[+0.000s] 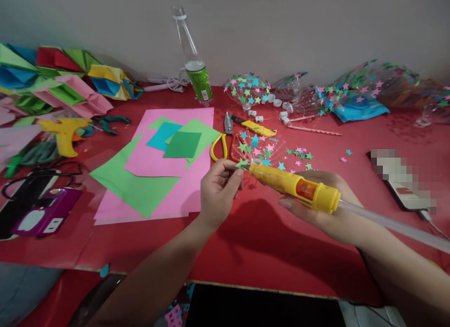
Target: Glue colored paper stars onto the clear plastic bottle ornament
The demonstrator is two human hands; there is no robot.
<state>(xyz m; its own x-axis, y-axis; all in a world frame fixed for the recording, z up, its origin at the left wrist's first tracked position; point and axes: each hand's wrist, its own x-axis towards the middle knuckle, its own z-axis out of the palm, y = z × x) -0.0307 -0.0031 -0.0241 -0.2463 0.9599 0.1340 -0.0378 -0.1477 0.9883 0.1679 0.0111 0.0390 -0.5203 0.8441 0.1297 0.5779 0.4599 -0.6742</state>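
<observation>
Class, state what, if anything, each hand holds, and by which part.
The left hand pinches a green star by its edge. The right hand holds a yellow glue gun from below, exact grip hidden.

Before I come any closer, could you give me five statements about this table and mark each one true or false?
1. The left hand pinches a small green star. True.
2. The left hand also holds the snips. False: they lie on the red table.
3. The right hand holds a yellow glue gun. True.
4. The bottle lies on its side. False: it stands on its base.
5. The dark green square partly covers the blue square. True.
</observation>
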